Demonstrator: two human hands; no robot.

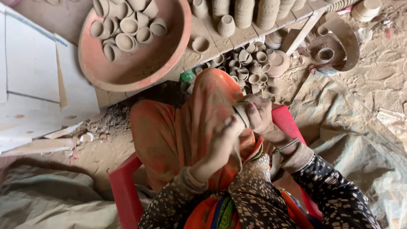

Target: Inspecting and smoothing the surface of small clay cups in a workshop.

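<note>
- The person is sitting on a red plastic chair (pixel 123 186), legs draped in orange cloth (pixel 178 131), and is holding a small clay cup (pixel 242 113) above the lap, at the centre of the head view; the cup is lying between the two hands, with its mouth seeming to tilt toward the left hand; I cannot tell its tilt more exactly.
- The right hand (pixel 263 116) is sitting nearer the cup; its fingers are curling closed around the cup's body from the right, gripping it; a metal bangle (pixel 285 146) is resting on that wrist.
- The left hand (pixel 222 140) is coming up from below and left; its fingers are bunching together, with the fingertips (pixel 234 121) pressing against the cup's rim or side; whether they are pinching the rim or only rubbing it I cannot tell.
- Both hands are touching the same cup; neither is spread open.
- Beyond the knees a large red basin (pixel 169 59) is holding a batch of similar clay cups (pixel 127 29); more cups (pixel 250 68) are lying heaped on the ground under a wooden shelf (pixel 237 36); stacked cups (pixel 254 10) are standing on that shelf; dusty sheeting (pixel 360 140) is covering the ground to the right.
</note>
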